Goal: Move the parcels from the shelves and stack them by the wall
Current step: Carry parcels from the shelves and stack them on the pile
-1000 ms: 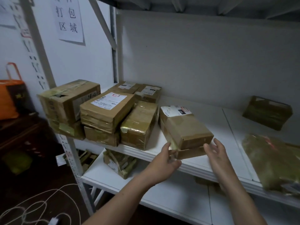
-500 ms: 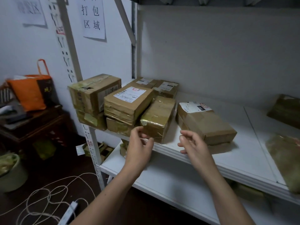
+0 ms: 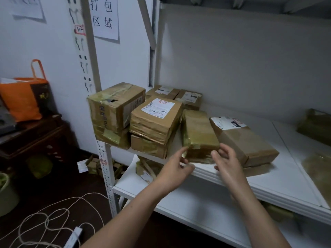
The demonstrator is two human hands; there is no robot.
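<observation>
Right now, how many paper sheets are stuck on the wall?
2: a sheet with large characters beside the rack upright, and a cropped sheet at the top left. More may lie outside the frame.

Head-worn camera looks forward and down, close to the shelf point(image 3: 268, 183).

small tape-wrapped brown cardboard parcel point(image 3: 198, 133) flat at front edge of white metal shelf point(image 3: 268, 179) | flat brown paper-labelled parcel point(image 3: 250, 145) against its right side | two stacked brown boxes point(image 3: 154, 129) just left
</observation>
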